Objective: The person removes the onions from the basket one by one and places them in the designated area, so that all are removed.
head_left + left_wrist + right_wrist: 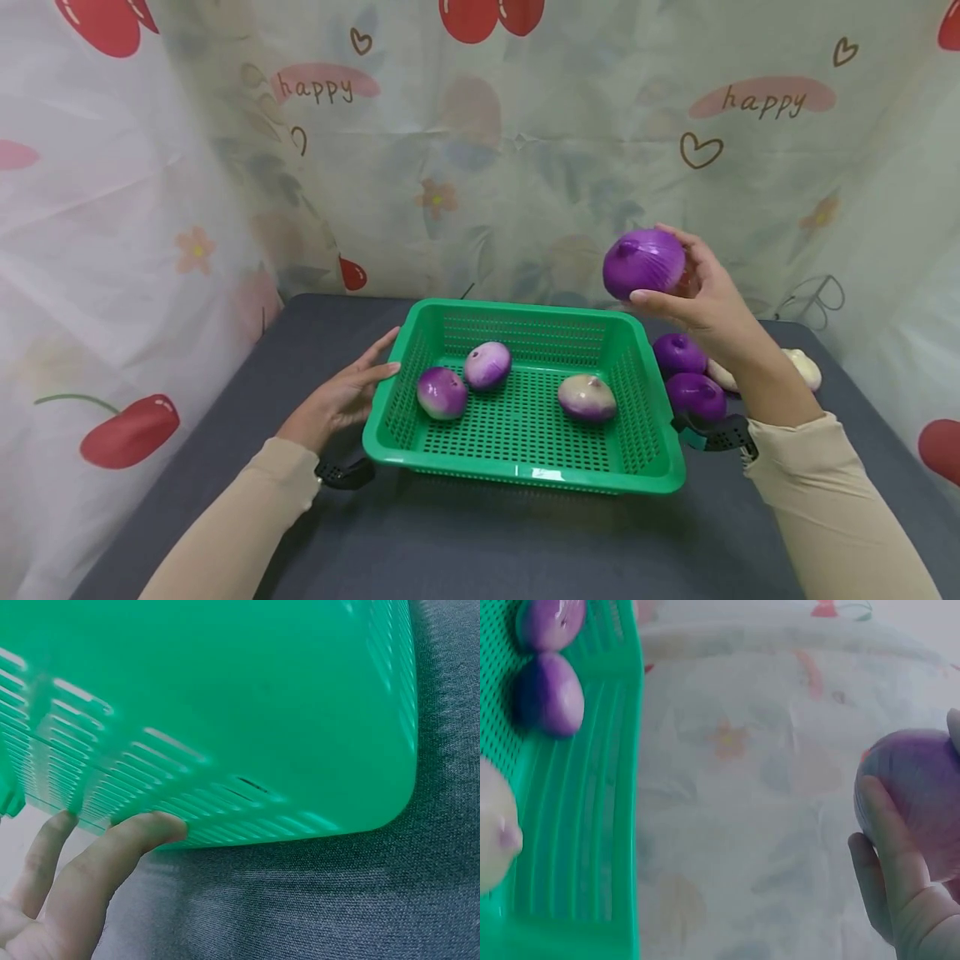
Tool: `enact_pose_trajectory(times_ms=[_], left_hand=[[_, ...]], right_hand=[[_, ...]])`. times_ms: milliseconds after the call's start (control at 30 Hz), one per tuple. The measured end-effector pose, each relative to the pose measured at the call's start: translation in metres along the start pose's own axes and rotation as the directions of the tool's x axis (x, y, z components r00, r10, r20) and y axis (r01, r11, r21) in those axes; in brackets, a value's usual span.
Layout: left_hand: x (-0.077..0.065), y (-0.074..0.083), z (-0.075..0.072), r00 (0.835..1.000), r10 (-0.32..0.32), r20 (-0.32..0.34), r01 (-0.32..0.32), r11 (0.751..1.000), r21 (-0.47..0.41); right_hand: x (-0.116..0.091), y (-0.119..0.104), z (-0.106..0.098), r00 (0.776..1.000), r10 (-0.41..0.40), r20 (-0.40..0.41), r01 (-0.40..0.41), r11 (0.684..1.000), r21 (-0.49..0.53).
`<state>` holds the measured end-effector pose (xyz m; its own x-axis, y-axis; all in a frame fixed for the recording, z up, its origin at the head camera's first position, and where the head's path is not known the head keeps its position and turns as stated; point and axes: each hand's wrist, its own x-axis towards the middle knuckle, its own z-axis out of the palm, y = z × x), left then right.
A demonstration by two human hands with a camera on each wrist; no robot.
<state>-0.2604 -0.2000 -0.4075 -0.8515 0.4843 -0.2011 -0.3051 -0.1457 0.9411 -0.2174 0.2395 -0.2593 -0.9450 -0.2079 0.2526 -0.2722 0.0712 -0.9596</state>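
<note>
A glossy purple onion is held up above the right end of the green plastic basket. My right hand grips it between thumb and fingers; the right wrist view also shows the fingers round this onion. Inside the basket lie three purple-and-white turnips: two at the left, one turnip behind the other turnip, and a paler turnip at the right. My left hand rests against the basket's left side, its fingertips on the slotted wall in the left wrist view.
On the dark table, right of the basket, lie two more purple onions, one onion behind the other onion. Beside them is a cream-coloured bulb, with another pale item partly hidden by the right arm. A printed curtain surrounds the table.
</note>
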Motion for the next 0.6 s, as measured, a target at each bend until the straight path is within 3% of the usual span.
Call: enact_pose_trajectory(times_ms=[233, 433, 600], left_hand=[[0.001, -0.001, -0.001, 1.000, 0.001, -0.002, -0.001, 1.000, -0.001], [0.001, -0.002, -0.001, 1.000, 0.006, 0.005, -0.006, 1.000, 0.016], [0.001, -0.002, -0.001, 1.000, 0.012, 0.009, -0.013, 1.000, 0.027]], right_hand=[[-0.016, 0.005, -0.034, 0.999, -0.050, -0.003, 0.050, 0.999, 0.006], [-0.033, 0.025, -0.065, 0.998, 0.039, -0.050, -0.043, 0.995, -0.094], [-0.050, 0.049, -0.093, 0.991, 0.088, -0.096, -0.097, 0.992, -0.086]])
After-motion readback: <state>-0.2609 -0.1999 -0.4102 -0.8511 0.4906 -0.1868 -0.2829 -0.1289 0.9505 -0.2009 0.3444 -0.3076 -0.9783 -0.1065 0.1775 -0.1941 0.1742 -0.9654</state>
